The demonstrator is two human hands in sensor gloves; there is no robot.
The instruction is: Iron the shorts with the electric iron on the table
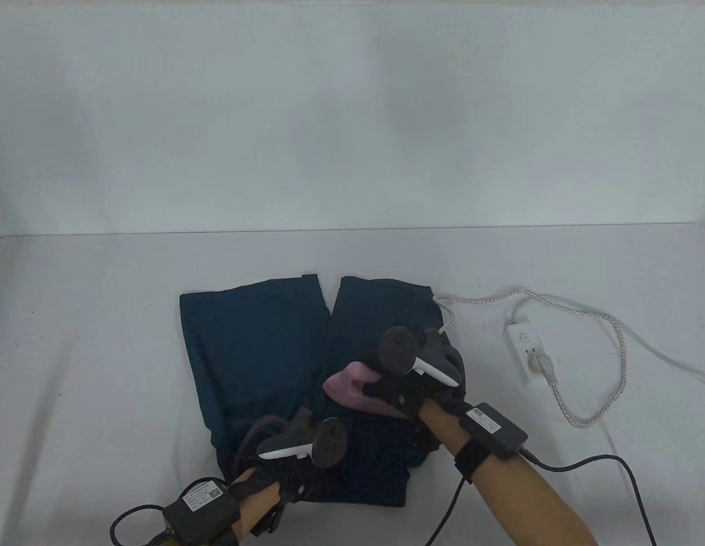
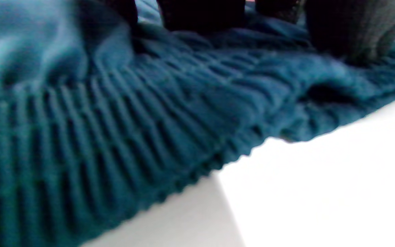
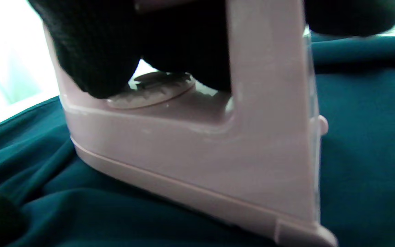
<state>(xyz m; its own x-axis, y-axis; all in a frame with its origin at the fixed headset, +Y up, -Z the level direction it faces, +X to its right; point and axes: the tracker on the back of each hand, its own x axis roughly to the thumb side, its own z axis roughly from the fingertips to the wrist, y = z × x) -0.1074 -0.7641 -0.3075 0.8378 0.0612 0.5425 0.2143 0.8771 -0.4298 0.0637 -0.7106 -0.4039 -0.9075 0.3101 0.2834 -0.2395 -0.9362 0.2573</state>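
Dark teal shorts (image 1: 256, 347) lie flat on the white table, legs pointing away, ribbed waistband (image 2: 115, 130) at the near edge. My right hand (image 1: 412, 387) grips the handle of a small pink iron (image 1: 352, 389), whose soleplate rests on the right leg near the crotch; in the right wrist view the iron (image 3: 218, 161) sits on the teal fabric (image 3: 365, 144), gloved fingers (image 3: 91, 51) wrapped round its handle. My left hand (image 1: 284, 460) rests on the waistband at the near left, fingertips (image 2: 351, 31) pressing the cloth.
A white power strip (image 1: 526, 352) lies right of the shorts with a plug in it. The iron's braided cord (image 1: 608, 364) loops over the table beyond it. A white wall rises behind the table. Glove cables (image 1: 625, 472) trail near the front edge.
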